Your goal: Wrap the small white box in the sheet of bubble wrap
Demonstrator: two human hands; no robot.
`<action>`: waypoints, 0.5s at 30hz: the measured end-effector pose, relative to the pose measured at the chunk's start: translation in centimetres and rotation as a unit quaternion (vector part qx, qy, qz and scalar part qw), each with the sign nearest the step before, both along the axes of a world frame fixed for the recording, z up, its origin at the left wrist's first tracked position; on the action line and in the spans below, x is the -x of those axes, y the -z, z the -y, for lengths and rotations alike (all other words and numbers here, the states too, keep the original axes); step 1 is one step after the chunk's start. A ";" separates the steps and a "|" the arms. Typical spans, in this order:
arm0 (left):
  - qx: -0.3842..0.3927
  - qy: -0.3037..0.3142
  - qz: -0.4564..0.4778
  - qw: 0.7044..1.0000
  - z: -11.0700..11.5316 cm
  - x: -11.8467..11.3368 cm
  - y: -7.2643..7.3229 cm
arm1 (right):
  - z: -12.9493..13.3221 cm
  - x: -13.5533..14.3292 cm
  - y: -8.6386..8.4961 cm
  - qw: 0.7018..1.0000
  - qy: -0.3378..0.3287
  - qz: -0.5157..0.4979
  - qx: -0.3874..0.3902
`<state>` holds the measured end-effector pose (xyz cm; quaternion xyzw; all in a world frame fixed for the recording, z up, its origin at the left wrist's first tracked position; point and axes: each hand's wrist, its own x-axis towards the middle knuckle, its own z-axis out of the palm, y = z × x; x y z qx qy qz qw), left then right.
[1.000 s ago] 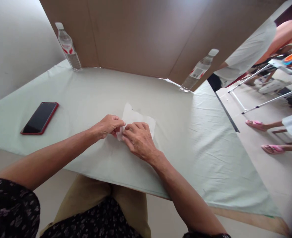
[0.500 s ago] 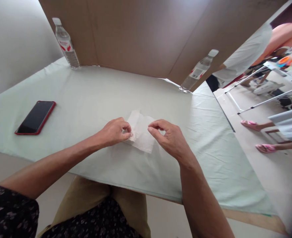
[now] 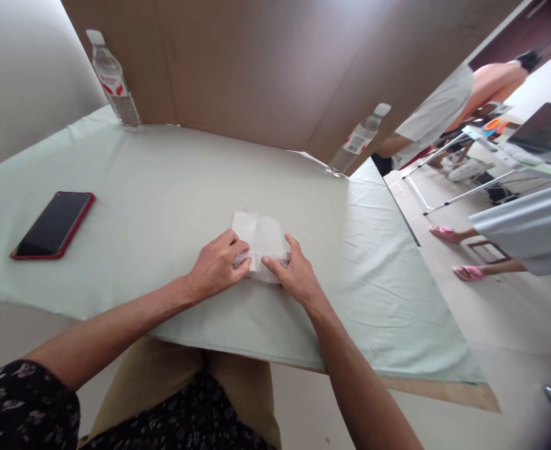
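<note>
A thin white tissue-like sheet (image 3: 257, 231) lies on the green tablecloth in front of me. Its near part is bunched into a crinkled, partly see-through roll or fold, with a small pale yellowish patch in the middle. My left hand (image 3: 219, 262) grips the left end of this fold, thumb and fingers curled round it. On the right end, my right hand (image 3: 294, 269) holds the fold with its thumb on top, while the index finger sticks out past the edge. Whether anything lies inside the fold is hidden.
A phone in a red case (image 3: 53, 225) lies at the left. Two water bottles stand at the back, one left (image 3: 115, 81), one right (image 3: 357, 140), against a brown cardboard panel (image 3: 247, 69). Beyond the table's right edge are people and a metal-framed table (image 3: 505, 153).
My right hand, pinched and apart from the sheet before, has come down and left onto it. The near part of the sheet is now folded up between both hands. The view has shifted slightly.
</note>
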<state>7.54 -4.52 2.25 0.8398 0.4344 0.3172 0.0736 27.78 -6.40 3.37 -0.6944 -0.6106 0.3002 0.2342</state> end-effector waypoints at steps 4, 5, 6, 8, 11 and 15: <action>-0.067 -0.005 0.024 0.997 0.0 0.0 0.8 | -0.3 1.3 0.8 0.998 0.009 -0.026 -0.063; -0.072 -0.006 0.028 0.997 0.0 -0.1 0.9 | -0.2 1.6 0.9 0.997 0.007 -0.023 -0.079; -0.074 -0.007 0.031 0.997 0.1 -0.1 0.9 | -0.1 1.9 0.9 0.995 0.007 -0.018 -0.095; -0.067 -0.005 0.032 0.997 0.1 -0.1 1.0 | 0.1 2.4 0.8 0.992 0.014 0.001 -0.126; -0.053 -0.003 0.034 0.998 0.1 -0.2 1.0 | 0.2 2.9 0.3 0.987 0.029 0.000 -0.158; -0.032 0.004 0.025 0.999 0.0 -0.2 1.0 | 0.0 3.7 0.0 0.984 0.044 -0.101 -0.142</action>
